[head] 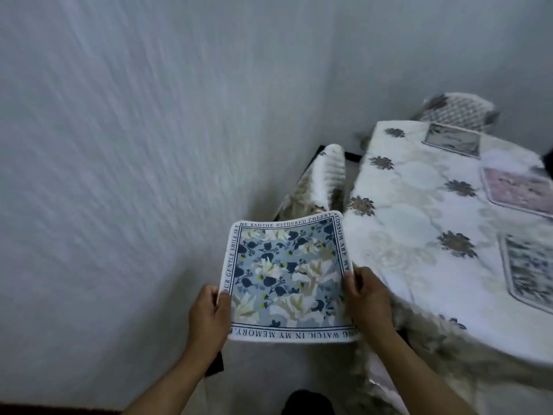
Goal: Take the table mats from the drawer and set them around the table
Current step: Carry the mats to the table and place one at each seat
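I hold a square table mat (287, 277) with a blue and cream flower print and a lettered white border, flat in the air left of the table. My left hand (208, 316) grips its left edge and my right hand (366, 298) grips its right edge. The table (419, 211), under a white cloth with brown flowers, lies to the right. Three mats rest on it: a grey one (452, 139) at the far side, a pink one (520, 190) in the middle right, and a blue-patterned one (529, 269) nearer me. No drawer is in view.
A chair with a white patterned cover (324, 178) stands between the wall and the table's left side. Another covered chair (457, 110) stands behind the table's far end. A pale wall (134, 145) fills the left of the view.
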Tool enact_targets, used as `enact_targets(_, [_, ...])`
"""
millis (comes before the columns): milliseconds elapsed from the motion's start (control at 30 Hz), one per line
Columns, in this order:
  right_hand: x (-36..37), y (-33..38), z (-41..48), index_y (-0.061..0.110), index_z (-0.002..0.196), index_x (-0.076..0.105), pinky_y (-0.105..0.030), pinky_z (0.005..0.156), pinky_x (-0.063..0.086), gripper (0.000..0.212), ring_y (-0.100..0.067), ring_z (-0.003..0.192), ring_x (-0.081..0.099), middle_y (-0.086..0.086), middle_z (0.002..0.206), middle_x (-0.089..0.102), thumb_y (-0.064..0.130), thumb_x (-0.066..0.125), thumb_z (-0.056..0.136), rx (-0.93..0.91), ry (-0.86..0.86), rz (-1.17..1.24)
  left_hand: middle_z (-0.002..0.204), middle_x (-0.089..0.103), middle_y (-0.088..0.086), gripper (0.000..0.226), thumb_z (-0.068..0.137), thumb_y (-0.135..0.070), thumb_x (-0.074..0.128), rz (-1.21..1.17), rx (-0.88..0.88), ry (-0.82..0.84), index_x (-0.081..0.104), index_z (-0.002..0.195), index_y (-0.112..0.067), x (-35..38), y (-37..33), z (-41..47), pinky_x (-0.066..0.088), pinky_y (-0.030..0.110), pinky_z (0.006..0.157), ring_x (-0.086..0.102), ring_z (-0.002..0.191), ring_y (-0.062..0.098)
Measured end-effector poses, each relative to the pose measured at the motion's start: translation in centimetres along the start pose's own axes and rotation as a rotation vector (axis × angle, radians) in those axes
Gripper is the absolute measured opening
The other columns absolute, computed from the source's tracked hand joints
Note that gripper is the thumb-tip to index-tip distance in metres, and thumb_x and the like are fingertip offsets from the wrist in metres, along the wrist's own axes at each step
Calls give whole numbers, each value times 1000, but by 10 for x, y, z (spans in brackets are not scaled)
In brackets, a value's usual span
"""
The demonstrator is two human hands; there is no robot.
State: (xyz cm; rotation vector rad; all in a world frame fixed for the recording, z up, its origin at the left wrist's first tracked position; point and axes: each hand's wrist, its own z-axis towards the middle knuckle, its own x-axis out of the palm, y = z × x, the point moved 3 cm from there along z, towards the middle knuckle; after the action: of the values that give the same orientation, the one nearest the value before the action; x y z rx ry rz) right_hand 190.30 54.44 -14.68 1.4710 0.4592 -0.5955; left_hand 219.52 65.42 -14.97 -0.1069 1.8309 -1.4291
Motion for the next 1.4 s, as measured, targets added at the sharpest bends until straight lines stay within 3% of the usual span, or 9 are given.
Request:
enact_targets(67, [-14,-14,13,20,74,51,-31,52,39,24,-13,58,53,2,65,56,31,55,95,66,-110,-9,71,62,3,15,94,-16,53,0,29,114,55,79,-13,29,-22,30,42,27,52,58,64,14])
enact_targets(233, [-33,-49,65,20,72,51,-39,55,45,25,-19,58,55,0,63,58,30,56,95,216,-282,-25,69,62,2,16,94,-15,53,10,150,298,53,78,-14,107,-79,100,42,21,50,58,62,13])
enact_targets(500, [-40,-65,212,20,76,53,-30,52,41,24,-12,61,56,3,67,60,33,53,96,306,-329,10,65,58,3,14,95,-5,51,10,284,403,53,83,2,207,-187,215,42,10,45,58,54,-8])
enact_targets(700, [-55,-77,284,18,71,49,-32,52,38,29,-16,60,53,-1,63,56,32,54,96,387,-466,39,67,63,9,16,95,-14,52,62,347,520,50,80,-9,289,-235,296,43,17,40,58,51,2])
enact_targets(833, [-54,-89,309,17,69,47,-33,52,38,31,-17,58,52,-3,62,55,31,53,96,520,-587,47,68,60,6,18,94,-21,51,160,479,626,49,77,-15,348,-266,343,43,33,50,57,58,17])
enact_targets(967, [-45,-91,327,17,68,47,-32,51,36,31,-18,58,52,-3,61,54,28,54,96,640,-761,51,67,58,5,18,94,-17,52,131,638,787,50,76,-13,410,-302,382,39,30,50,54,59,18])
enact_targets(1100, [-31,-80,329,16,69,47,-32,51,35,30,-17,58,51,-4,61,54,26,55,96,784,-968,55,69,55,14,18,93,-16,52,130,784,991,49,77,-10,466,-331,413,38,36,53,52,63,26])
enact_targets(1167, [-18,-74,330,16,68,46,-34,52,36,31,-19,58,51,-4,60,52,26,55,96,860,-1051,52,67,53,17,19,94,-15,52,124,885,1091,47,76,-9,491,-347,421,34,33,51,48,58,23])
enact_targets(1400, [23,-85,324,16,70,44,-37,54,39,30,-21,60,52,-5,64,53,27,53,96,1046,-1272,77,63,54,7,19,97,-25,48,267,1110,1342,42,80,-19,578,-354,413,33,30,51,51,57,21])
